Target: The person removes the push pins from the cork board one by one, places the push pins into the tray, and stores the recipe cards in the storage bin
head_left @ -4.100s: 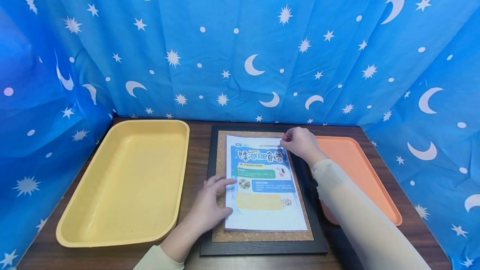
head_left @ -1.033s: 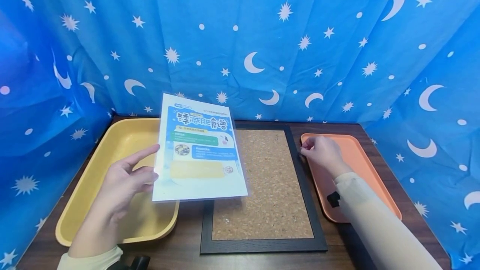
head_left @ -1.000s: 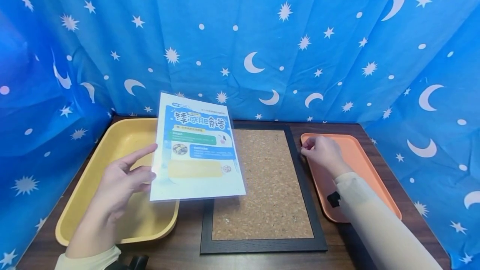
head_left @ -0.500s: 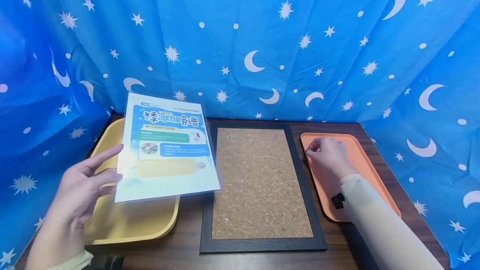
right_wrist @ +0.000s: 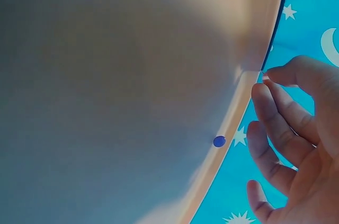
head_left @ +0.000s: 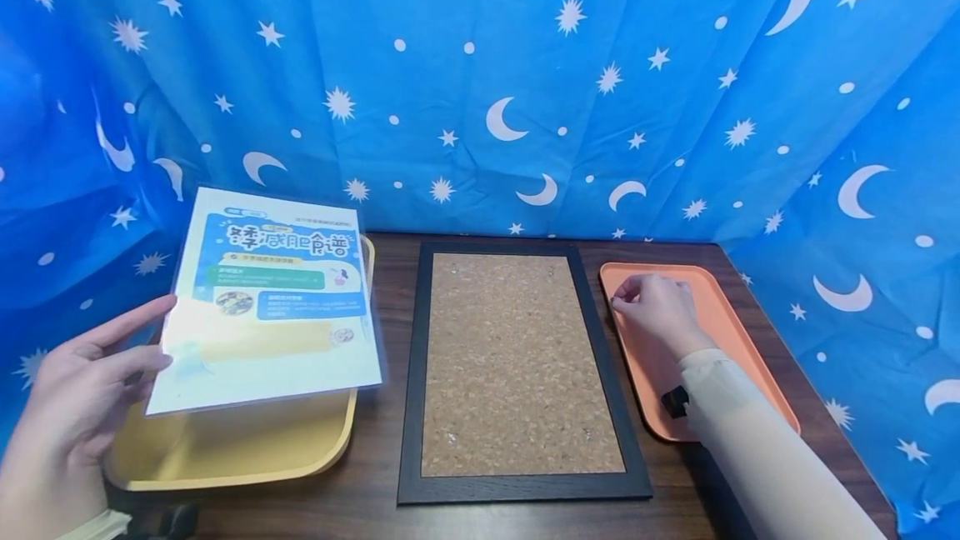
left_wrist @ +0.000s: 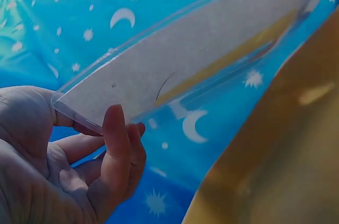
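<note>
My left hand [head_left: 82,390] pinches a laminated printed sheet [head_left: 270,357] by its left edge, holding it tilted above the yellow tray [head_left: 240,461]. In the left wrist view the clear edge of the sheet [left_wrist: 185,49] lies between the thumb and fingers [left_wrist: 116,134]. Over the left side of the orange tray [head_left: 750,373], my right hand [head_left: 660,311] has thumb and forefinger tips together. The right wrist view shows a tiny pale thing [right_wrist: 265,77] pinched there; its kind I cannot tell. A small round purple thing [right_wrist: 219,141] sits at the tray's inner edge.
Between the two trays a cork board [head_left: 521,365] in a black frame lies on the dark wooden table [head_left: 386,440], with small light marks near its corners. A blue star-and-moon curtain [head_left: 450,90] encloses the back and sides.
The sheet, earlier lying on the cork board, was lifted off and carried left over the yellow tray by my left hand. My right hand moved from the sheet's top right corner to the orange tray.
</note>
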### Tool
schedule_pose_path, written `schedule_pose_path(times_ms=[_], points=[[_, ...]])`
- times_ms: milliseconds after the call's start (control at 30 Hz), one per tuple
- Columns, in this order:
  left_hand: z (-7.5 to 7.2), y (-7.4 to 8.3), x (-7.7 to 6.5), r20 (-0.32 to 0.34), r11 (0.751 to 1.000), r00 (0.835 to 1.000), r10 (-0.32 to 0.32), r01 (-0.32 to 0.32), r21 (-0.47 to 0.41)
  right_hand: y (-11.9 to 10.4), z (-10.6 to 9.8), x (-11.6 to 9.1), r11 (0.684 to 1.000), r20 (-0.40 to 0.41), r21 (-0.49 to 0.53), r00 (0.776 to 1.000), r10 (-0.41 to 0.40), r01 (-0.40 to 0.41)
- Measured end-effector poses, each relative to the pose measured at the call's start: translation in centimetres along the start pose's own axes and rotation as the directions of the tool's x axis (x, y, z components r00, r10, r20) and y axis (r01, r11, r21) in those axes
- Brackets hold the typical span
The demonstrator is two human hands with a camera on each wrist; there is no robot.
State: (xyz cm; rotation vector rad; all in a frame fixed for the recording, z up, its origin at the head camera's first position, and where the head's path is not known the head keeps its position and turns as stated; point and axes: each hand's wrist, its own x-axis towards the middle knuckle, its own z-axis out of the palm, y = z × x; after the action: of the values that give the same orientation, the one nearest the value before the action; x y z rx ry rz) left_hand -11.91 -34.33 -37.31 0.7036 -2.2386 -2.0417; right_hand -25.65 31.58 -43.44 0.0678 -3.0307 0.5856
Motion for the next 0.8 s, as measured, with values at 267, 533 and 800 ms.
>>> schedule_pose_path(times_ms=[267, 533, 800], points=[[-2.1, -2.0, 1.1, -0.088, 0.988, 0.996, -0.033, 0.046, 0.148, 0.0, 0.2, 0.2, 1.0, -0.025, -0.018, 1.0, 0.003, -0.003], [-4.0, -3.7, 2.4, -0.063, 0.953, 0.997, -0.045, 0.062, 0.297, 0.1, 0.3, 0.3, 1.0, -0.024, -0.025, 1.0, 0.005, -0.005], [-5.2, -5.0, 3.2, -0.037, 0.915, 0.999, -0.036, 0.048, 0.401, 0.2, 0.0, 0.2, 1.0, -0.008, -0.029, 1.0, 0.009, -0.009]])
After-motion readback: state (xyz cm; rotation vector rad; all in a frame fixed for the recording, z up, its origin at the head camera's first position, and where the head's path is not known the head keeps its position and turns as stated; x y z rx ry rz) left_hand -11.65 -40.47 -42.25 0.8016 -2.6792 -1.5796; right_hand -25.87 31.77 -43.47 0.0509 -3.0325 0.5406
